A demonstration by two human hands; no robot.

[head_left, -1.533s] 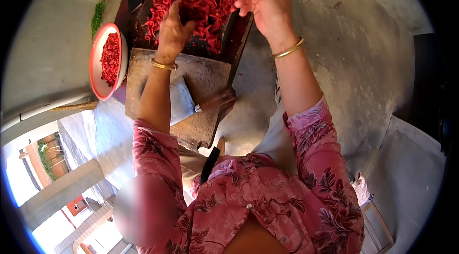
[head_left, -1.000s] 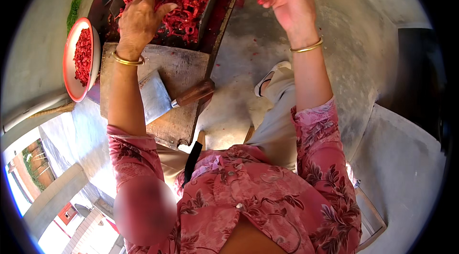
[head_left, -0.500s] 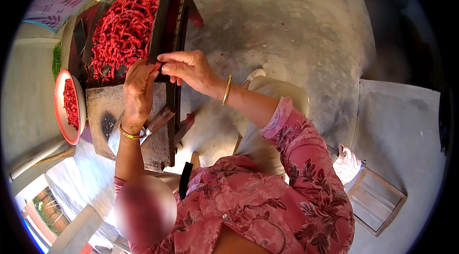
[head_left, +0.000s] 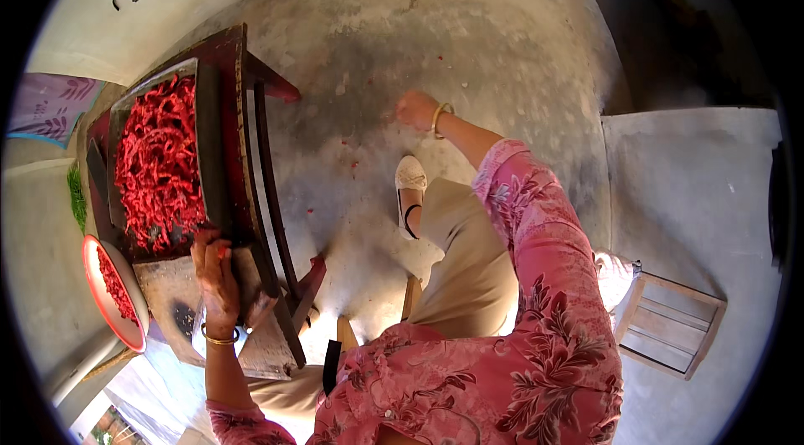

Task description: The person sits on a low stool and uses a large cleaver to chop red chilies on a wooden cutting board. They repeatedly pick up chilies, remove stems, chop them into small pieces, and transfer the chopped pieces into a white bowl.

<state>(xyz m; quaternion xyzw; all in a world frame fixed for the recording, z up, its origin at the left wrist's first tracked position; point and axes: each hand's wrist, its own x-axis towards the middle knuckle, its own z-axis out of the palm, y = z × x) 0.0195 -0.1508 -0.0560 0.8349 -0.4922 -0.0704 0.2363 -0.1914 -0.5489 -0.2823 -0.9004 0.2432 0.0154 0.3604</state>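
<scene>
My left hand [head_left: 216,277] is closed over the wooden board [head_left: 159,279], just in front of a dark tray [head_left: 213,181]. A bit of red chili pepper [head_left: 223,252] shows between its fingers. The tray holds a heap of wrinkled red chilies [head_left: 159,162]. Beside my left wrist lies a knife [head_left: 262,308], its wooden handle on the board and its blade partly hidden by the wrist. Out over the floor to the right, my right hand [head_left: 415,111] is raised away from the tray. Motion blurs its fingers, and nothing can be made out in them.
A white basin [head_left: 132,284] with a red rim, left of the board, holds small red pieces. Board and tray rest on a dark red bench [head_left: 236,123]. Green stalks [head_left: 76,195] lie behind. Red scraps dot the concrete floor [head_left: 352,43]. A wooden frame [head_left: 672,326] lies at right.
Both hands were together at the tray's near corner with a red chili between them. The right hand has swung away to the right; the left has drawn back over the board. The view has shifted too.
</scene>
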